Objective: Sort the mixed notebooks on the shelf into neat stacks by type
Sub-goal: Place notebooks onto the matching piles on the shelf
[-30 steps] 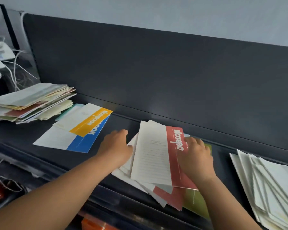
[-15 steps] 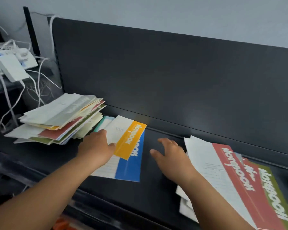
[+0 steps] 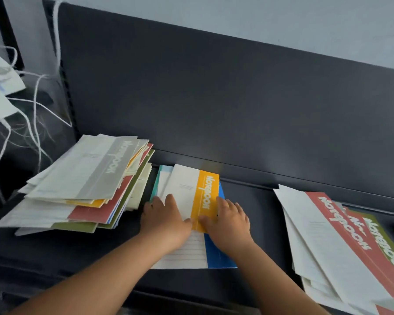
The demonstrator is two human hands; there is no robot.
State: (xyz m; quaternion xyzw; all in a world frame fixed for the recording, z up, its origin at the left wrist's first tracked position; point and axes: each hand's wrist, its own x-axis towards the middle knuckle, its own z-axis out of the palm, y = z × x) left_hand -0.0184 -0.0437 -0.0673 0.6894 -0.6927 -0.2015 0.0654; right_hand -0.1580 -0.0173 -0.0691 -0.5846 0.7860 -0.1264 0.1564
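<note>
While your left hand (image 3: 166, 214) rests flat on the white half of the yellow notebook (image 3: 205, 196) and your right hand (image 3: 230, 221) presses its yellow band, neither grips anything: the fingers lie loose and spread. Beneath the yellow notebook lie a blue notebook (image 3: 216, 253) and a teal notebook (image 3: 155, 187), on the shelf (image 3: 257, 223). Just left of it sits the mixed pile (image 3: 84, 185); well to its right, the red-topped pile (image 3: 341, 237).

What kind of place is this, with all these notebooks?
Most likely a stationery shop or stockroom, though I can't be sure. A long dark metal shelf with a tall back panel holds several piles of matching thin paper notebooks with coloured bands, like stock for sale.
</note>
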